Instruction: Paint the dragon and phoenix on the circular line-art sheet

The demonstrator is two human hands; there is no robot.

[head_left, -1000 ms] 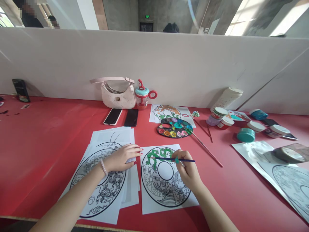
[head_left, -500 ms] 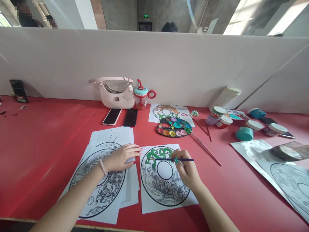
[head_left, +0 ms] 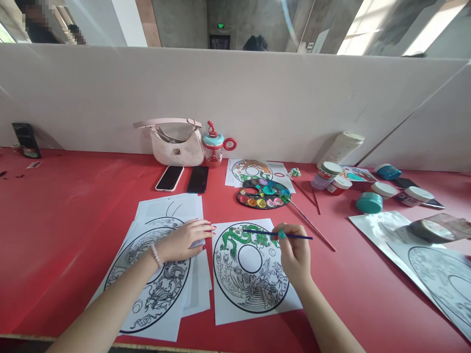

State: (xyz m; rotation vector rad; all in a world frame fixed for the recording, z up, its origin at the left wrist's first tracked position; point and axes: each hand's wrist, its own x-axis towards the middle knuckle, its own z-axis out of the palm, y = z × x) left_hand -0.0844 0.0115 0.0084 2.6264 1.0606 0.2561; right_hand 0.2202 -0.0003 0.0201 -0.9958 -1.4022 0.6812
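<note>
In my right hand [head_left: 295, 252] is a thin blue paintbrush [head_left: 267, 232], pinched by its handle and lying nearly level over the paper. Its tip is at the green dragon along the top of a round line drawing [head_left: 239, 299]. A phoenix in the lower half of that drawing is uncoloured. My left hand [head_left: 186, 241] lies flat, fingers stretched, on a stack of printed sheets [head_left: 168, 323], fingertips at the left edge of the drawing. Beyond the drawing sits a paint palette [head_left: 251, 195] with several colours, a second paintbrush [head_left: 312, 226] leaning on its right side.
Behind the sheets are two phones [head_left: 170, 178], a pink handbag [head_left: 176, 149] and a cup with a red straw [head_left: 213, 149]. A partly coloured print [head_left: 235, 179] lies behind the palette. Several paint jars [head_left: 369, 202] and a sheet under plastic [head_left: 390, 245] are at the right.
My right hand has shifted right and slightly up, carrying the paintbrush tip from the dragon's left part towards its middle. My left hand has stayed in place.
</note>
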